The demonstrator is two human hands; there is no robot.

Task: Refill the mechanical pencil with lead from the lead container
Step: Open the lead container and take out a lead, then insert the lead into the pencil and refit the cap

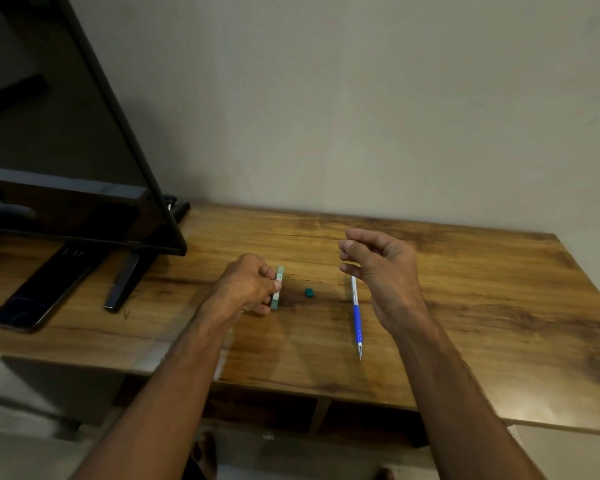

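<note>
Though labelled, unreadable: lead box point(278, 287) gripped on edge by left hand point(246, 285) on worktop point(471, 306). Right hand point(378, 261) above pencil point(356, 317), fingertips point(346, 244) pinched, contents impossible to tell.

Both arms out: left hand point(248, 285) low, gripping the slim green lead container point(280, 276); right hand point(378, 268) raised, thumb and forefinger pinched together.

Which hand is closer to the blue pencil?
The right hand. It hovers just above the top end of the blue pencil lying on the table. The left hand is farther off to the left, past the little green cap, holding the lead container.
</note>
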